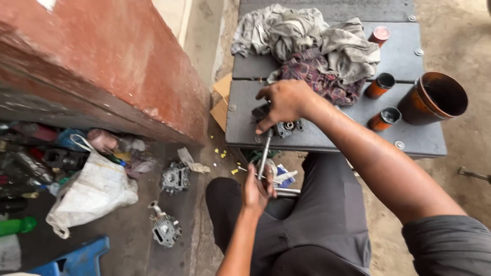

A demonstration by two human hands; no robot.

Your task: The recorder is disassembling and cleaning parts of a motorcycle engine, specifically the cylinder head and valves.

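Two hands work at the bench's near edge: right hand presses the carburetor down, left hand clenched around the screwdriver.

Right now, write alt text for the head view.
Seen from above, a seated person's right hand presses a small metal engine part onto a grey bench, while the left hand grips a long metal tool set into it. Rags and rusty cups sit behind.

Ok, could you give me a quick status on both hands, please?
Right hand pressing small metal engine part on grey bench. Left hand gripping long metal tool, tip at part. Rags behind, apart.
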